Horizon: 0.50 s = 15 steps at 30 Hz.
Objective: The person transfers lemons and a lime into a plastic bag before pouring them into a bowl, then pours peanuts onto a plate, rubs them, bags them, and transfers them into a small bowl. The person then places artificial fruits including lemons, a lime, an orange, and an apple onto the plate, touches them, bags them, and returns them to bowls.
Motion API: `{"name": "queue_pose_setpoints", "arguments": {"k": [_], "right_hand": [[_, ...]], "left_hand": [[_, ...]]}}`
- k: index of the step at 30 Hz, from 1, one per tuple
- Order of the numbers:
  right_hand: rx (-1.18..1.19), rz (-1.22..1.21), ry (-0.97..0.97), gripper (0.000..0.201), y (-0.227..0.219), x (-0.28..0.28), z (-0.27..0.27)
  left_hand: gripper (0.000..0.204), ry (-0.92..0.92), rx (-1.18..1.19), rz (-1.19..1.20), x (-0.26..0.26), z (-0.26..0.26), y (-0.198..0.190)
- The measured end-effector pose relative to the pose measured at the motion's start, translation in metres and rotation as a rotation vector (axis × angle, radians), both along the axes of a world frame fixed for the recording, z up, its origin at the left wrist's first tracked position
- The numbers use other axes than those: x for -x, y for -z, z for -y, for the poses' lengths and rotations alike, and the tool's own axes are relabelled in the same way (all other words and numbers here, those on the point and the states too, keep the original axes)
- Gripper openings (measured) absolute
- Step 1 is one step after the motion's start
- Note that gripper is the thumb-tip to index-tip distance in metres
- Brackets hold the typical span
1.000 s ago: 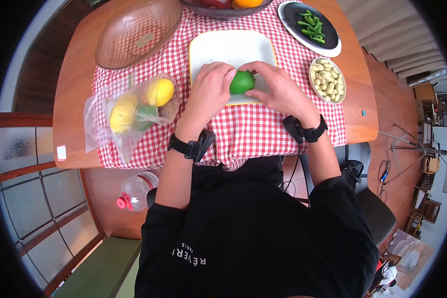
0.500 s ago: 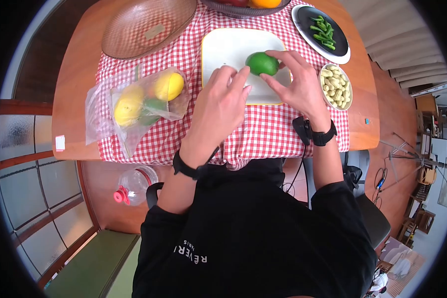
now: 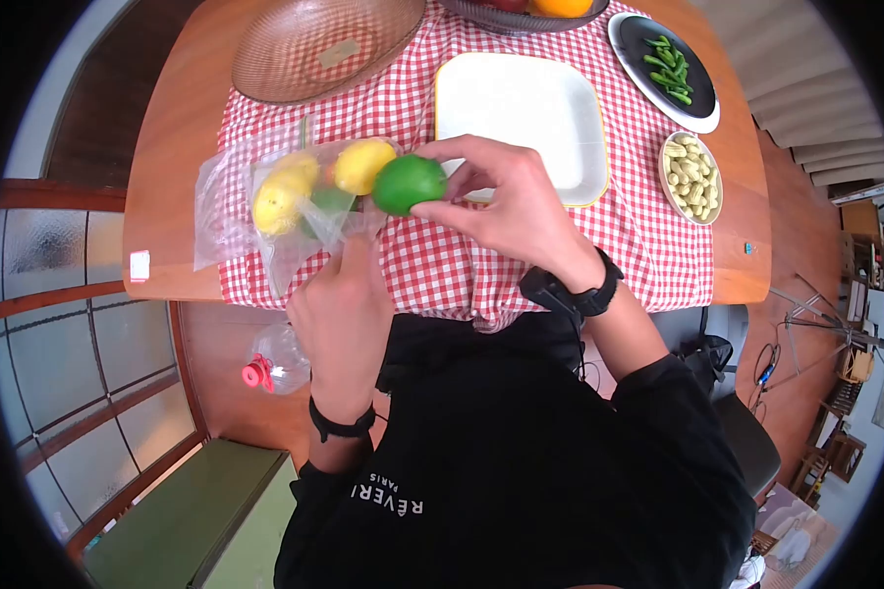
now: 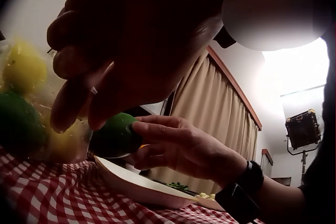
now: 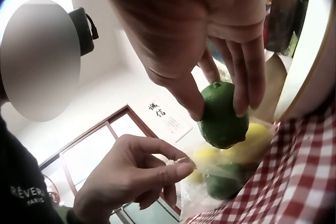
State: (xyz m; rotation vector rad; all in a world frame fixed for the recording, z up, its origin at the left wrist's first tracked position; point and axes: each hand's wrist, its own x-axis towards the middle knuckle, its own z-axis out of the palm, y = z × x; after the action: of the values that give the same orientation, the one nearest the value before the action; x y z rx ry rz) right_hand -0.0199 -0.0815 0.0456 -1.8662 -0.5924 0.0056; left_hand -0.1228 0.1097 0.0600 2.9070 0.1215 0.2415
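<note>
A green lime (image 3: 410,185) is gripped between the thumb and fingers of my right hand (image 3: 506,196), raised beside the open side of a clear plastic bag (image 3: 265,257). The right wrist view shows the lime (image 5: 224,116) held from above by its sides. Inside the bag lie yellow lemons (image 3: 283,199) and a green fruit (image 5: 224,182). My left hand (image 3: 342,309) is at the bag's near edge, its thumb and forefinger pinching the plastic, which gathers toward the fingertips. In the left wrist view this hand is dark and partly covers the bag.
A white rectangular tray (image 3: 521,108) with a yellow rim stands to the right. Behind are a brown ribbed bowl (image 3: 295,59) and a dark fruit bowl (image 3: 521,20). Green peppers (image 3: 670,71) on a plate and a bowl of peanuts (image 3: 690,182) sit at the right.
My right hand has carried the lime left from over the tray to the bag. The left hand has let go of the lime and moved left to the bag's edge.
</note>
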Motion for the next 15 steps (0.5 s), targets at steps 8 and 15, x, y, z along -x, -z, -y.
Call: {"name": "queue_pose_setpoints", "arguments": {"k": [8,15], "right_hand": [[-0.344,-0.423,-0.091,0.052,0.024,0.017,-0.050],[-0.127,-0.307,-0.052,0.045,0.027,0.014,-0.045]], "left_hand": [[0.021,0.398,0.296,0.378,-0.004,-0.009,0.022],[0.037,0.254,0.109,0.513,-0.003,-0.011,0.028]]}}
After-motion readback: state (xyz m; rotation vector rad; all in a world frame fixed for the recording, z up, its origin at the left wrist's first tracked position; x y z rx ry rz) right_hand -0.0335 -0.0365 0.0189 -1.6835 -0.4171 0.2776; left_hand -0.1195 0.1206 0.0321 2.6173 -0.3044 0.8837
